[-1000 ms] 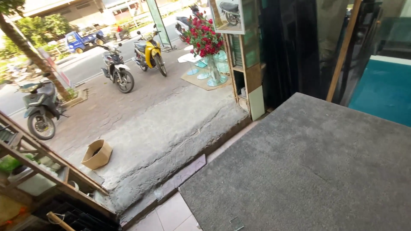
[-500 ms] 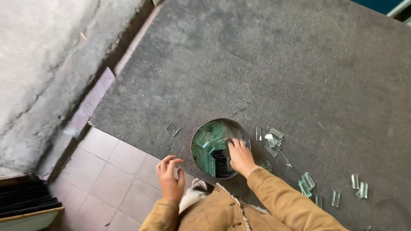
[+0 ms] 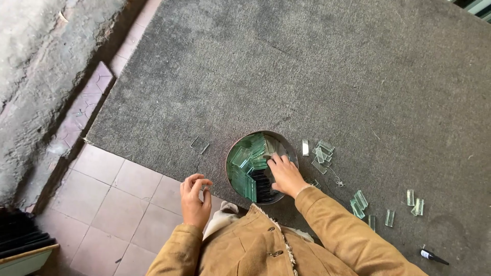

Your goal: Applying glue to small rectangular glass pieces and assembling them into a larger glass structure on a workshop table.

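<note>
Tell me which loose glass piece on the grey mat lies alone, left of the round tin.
The square clear glass piece; all other loose pieces lie right of the tin.

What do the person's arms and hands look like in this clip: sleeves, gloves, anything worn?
Both arms are covered to the wrist by long tan sleeves of a suede-like jacket with a pale fleecy trim along its front edge and brown buttons. The left hand and right hand are bare: no gloves. No rings, watch or bracelets can be made out.

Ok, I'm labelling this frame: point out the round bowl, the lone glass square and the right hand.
round bowl (image 3: 232,153), head view, left rim.
lone glass square (image 3: 199,144), head view, centre.
right hand (image 3: 286,175), head view, back.
</note>
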